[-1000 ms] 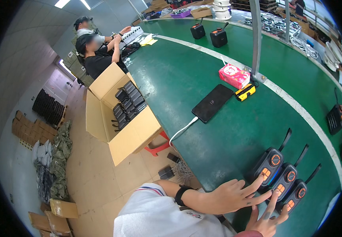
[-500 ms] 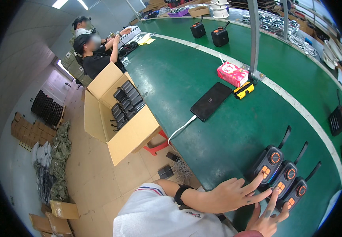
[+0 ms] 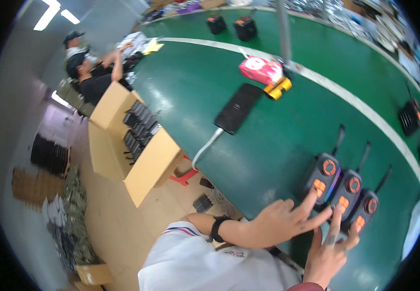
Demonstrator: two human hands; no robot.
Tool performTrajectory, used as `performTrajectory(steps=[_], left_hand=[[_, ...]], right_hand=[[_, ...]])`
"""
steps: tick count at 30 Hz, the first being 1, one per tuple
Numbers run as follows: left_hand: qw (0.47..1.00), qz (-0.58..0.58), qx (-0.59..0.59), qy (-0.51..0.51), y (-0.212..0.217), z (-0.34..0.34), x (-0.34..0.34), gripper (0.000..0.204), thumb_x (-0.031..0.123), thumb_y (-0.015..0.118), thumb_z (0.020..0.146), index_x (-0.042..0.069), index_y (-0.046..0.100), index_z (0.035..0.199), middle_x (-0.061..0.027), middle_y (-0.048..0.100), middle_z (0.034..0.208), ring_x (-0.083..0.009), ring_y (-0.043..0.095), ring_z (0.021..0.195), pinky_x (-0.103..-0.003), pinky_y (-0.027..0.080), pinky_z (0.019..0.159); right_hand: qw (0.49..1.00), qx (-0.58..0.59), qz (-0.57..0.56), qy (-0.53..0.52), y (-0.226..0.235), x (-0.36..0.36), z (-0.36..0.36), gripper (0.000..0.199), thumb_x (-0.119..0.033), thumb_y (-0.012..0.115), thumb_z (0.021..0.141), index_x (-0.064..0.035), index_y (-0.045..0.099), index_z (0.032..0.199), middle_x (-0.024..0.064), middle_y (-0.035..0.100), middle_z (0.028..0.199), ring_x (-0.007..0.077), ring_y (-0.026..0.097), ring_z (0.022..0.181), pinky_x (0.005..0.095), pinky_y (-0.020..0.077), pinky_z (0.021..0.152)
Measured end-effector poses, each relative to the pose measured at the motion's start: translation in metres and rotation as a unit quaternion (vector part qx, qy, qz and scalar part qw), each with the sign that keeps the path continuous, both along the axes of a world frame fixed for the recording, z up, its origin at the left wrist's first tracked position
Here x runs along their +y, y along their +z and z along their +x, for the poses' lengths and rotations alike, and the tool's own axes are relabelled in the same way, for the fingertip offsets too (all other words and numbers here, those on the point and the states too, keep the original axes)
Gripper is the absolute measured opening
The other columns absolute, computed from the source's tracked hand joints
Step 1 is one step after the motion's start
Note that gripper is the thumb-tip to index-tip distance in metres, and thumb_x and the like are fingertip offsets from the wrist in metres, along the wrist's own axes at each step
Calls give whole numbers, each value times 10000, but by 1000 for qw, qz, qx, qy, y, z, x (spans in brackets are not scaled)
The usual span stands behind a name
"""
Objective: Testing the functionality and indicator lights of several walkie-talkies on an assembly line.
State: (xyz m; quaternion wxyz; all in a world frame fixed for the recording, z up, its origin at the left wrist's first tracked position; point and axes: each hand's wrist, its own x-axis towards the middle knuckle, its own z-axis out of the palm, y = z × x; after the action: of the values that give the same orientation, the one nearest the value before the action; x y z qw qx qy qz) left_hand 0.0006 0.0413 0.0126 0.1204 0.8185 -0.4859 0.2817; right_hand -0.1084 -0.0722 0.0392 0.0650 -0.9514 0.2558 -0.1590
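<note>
Three black portable speakers stand side by side on the green table, each with an orange ring, orange buttons and a strap loop. My left hand [image 3: 280,223] comes in from the left with fingers stretched. One fingertip presses the buttons of the left speaker [image 3: 324,175]; another reaches the lower edge of the middle speaker [image 3: 349,188]. Below it, my right hand [image 3: 327,257] has its fingers spread. One fingertip touches the middle speaker's buttons, another the lower part of the right speaker [image 3: 367,207]. A purple-blue light glows between the left and middle speakers. Neither hand grips anything.
A black phone [image 3: 239,107] with a white cable lies beyond the speakers, near a pink tissue pack [image 3: 262,71] and a yellow-black object [image 3: 278,88]. An open carton [image 3: 154,162] of black devices stands left. A metal post [image 3: 283,34] rises behind. Two people sit far left.
The whole view has shifted and blurred, so the hands and speakers sit higher in the picture. My fingertips stay at the speakers' buttons.
</note>
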Motion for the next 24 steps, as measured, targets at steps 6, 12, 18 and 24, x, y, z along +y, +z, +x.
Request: performTrajectory(steps=[6, 12, 18, 24], left_hand=[[1000, -11, -21, 17, 8, -3, 1, 513, 93, 469, 863, 299, 500, 1332, -108, 553, 1240, -83, 348, 480, -192, 395, 456], [999, -31, 28, -25, 3, -3, -3, 577, 89, 559, 789, 310, 515, 1321, -114, 517, 1281, -90, 354, 486, -182, 404, 467], [980, -37, 183, -70, 33, 12, 8, 572, 87, 689, 711, -5, 520, 1250, -139, 526, 1210, -209, 637, 815, -285, 521, 665], [986, 4, 149, -72, 42, 20, 0, 535, 89, 701, 701, -5, 560, 1208, -107, 533, 1201, -202, 638, 799, -275, 507, 653]], right_hand=[[995, -49, -80, 38, 7, 1, 3, 681, -121, 797, 657, -228, 552, 1284, 205, 411, 1192, 273, 589, 673, 362, 510, 512], [996, -48, -69, 11, 4, -6, 0, 559, -343, 781, 703, -266, 598, 1225, 243, 475, 1119, 265, 613, 678, 318, 539, 438], [990, -110, 22, 87, 29, -27, -12, 543, -288, 764, 731, -69, 582, 1194, 155, 511, 1064, 239, 592, 688, 310, 514, 477], [994, -85, -12, 70, 34, -39, -9, 524, -259, 743, 762, 32, 559, 1156, 133, 537, 1131, 241, 644, 784, 299, 530, 536]])
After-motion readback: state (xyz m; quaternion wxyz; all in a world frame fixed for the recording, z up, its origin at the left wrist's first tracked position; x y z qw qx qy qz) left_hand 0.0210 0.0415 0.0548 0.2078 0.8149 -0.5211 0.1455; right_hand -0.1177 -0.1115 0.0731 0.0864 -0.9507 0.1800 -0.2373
